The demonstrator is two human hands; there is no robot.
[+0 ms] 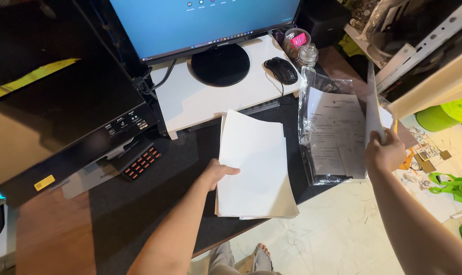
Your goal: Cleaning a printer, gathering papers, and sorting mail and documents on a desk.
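Stack of blank white paper (256, 165) — on the black desk mat (154, 203), its left edge gripped by your left hand (218, 173). Your right hand (386, 153) pinches an upright sheet (372, 109) beside a clear plastic sleeve (322, 102) holding printed forms (335, 132).

Both forearms were seen bare to the edge of the view, no sleeves, watches or rings noted on the left hand (218, 173) or the right hand (386, 153). Below, light grey trousers (226, 259) and bare feet (261, 250) were glimpsed.
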